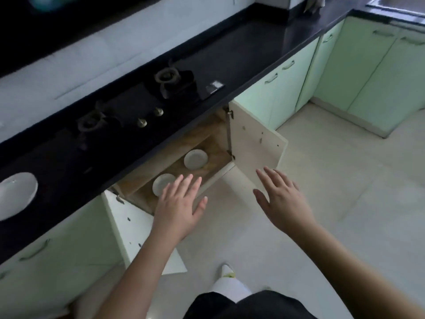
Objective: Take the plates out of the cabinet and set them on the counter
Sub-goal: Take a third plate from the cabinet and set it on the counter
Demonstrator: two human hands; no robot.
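Two small white plates lie on the wooden floor of the open cabinet under the black counter. The nearer plate is partly covered by my left hand, which hovers over it with fingers spread and straight. The farther plate lies uncovered behind it. My right hand is held out flat in front of the right cabinet door, holding nothing. A larger white plate sits on the counter at the far left.
Both cabinet doors stand open; the left door juts out toward me. A gas hob with two burners and knobs is set in the counter above. Green cabinet fronts run along the right, with a tiled floor in front.
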